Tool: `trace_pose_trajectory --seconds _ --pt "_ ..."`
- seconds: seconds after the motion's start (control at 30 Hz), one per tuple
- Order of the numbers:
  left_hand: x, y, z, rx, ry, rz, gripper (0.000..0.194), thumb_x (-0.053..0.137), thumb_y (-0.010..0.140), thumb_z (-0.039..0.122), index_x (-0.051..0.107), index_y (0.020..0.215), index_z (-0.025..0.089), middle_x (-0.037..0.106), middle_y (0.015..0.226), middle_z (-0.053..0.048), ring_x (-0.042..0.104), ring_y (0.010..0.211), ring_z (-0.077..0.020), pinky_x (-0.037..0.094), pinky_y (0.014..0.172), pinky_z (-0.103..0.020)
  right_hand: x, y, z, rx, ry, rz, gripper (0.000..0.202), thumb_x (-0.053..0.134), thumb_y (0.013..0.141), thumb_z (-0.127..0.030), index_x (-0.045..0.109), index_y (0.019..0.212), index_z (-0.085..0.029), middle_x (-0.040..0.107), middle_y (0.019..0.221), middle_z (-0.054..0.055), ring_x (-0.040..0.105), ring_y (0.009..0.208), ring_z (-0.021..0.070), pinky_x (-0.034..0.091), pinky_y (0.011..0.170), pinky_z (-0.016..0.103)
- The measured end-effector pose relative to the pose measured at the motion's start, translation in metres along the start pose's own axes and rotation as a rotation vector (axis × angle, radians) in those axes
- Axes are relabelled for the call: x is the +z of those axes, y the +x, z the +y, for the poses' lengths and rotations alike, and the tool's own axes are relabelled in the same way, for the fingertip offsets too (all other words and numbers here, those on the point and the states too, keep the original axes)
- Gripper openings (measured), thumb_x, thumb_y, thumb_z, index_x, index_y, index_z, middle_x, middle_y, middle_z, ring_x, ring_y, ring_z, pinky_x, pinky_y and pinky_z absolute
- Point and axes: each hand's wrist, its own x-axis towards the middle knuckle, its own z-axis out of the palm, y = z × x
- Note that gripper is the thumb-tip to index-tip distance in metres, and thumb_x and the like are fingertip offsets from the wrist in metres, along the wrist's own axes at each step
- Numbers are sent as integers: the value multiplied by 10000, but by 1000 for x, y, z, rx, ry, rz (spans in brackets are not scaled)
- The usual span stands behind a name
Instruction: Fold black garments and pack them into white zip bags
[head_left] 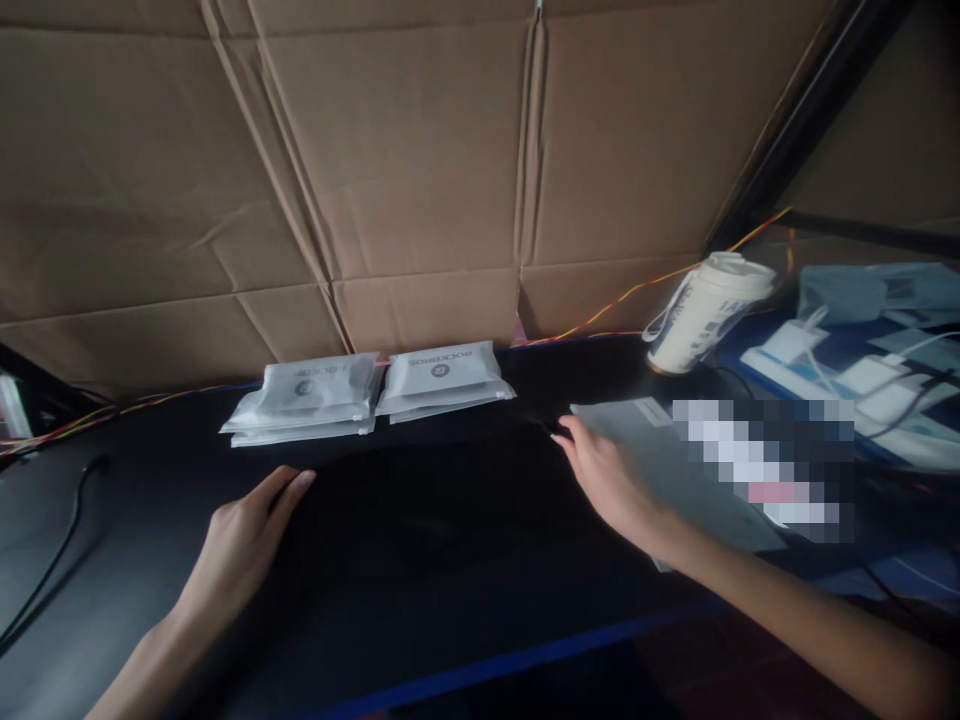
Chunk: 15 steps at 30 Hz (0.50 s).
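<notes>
My left hand (244,530) is at the left of the black table, thumb and fingers pressed together at its edge-on tip; what they hold, if anything, blends into the dark surface. My right hand (606,475) is closed over a small dark thing, too blurred to name, beside a grey-white flat bag (626,430). Behind and between the hands lie two small stacks of frosted zip pouches, the left stack (307,390) and the right stack (444,375), both with printed logos.
A white printed cup (705,315) stands at the back right, near a white power strip (791,365) with plugs and cables. Cardboard (420,150) rises behind the table (420,590). A black cable (71,530) lies at the far left. A pixelated patch covers part of the right side.
</notes>
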Motion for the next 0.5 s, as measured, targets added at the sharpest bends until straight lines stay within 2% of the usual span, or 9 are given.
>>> trace_pose_trajectory --seconds 0.13,0.33,0.43,0.5 --pt "0 10 -2 -23 34 -50 415 391 859 571 598 850 212 575 577 45 537 549 -147 373 553 -209 -2 -1 -3 -25 -33 -34 280 347 975 -255 522 1134 -106 661 708 79 630 527 204 347 446 266" --pt "-1 18 -8 14 39 -78 430 428 829 606 615 841 219 551 574 49 500 546 -142 350 545 -201 -7 -6 -11 -19 -246 5 252 466 936 -221 539 1158 -126 657 674 52 609 469 196 310 417 270" --pt "-5 19 -20 4 133 -111 397 423 847 583 567 759 224 529 539 34 521 526 -159 324 530 -220 -7 -11 -13 -37 -294 65 270 493 922 -217 544 1174 -136 680 820 87 631 555 201 353 427 273" --pt "-8 16 -29 -25 190 -118 350 436 853 543 544 738 230 555 549 18 564 542 -185 307 525 -236 -7 -13 -12 -63 -285 125 309 495 911 -182 530 1214 -133 666 978 128 650 732 233 436 498 289"
